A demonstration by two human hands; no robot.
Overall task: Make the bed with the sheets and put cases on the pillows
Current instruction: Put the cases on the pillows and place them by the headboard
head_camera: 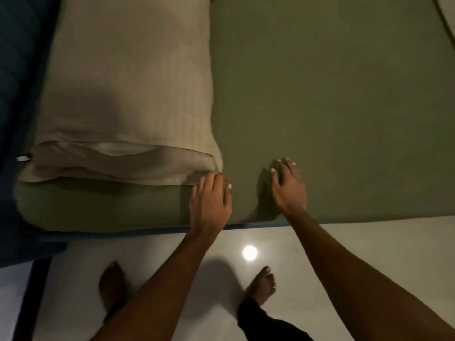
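An olive-green sheet [332,94] lies smooth over the mattress. On it at the left rests a beige pillow [128,82] in its case, with the case's open flap end toward me. My left hand [210,200] lies at the near right corner of that flap, fingertips touching the fabric; whether it pinches the cloth I cannot tell. My right hand [288,185] rests flat on the green sheet to the right of the pillow, fingers apart and holding nothing.
A dark blue headboard [22,70] runs along the left. The bed's blue frame edge [147,230] borders a glossy pale floor [369,242] with a lamp reflection. My bare feet stand close to the bed. A pale curved object shows at the top right corner.
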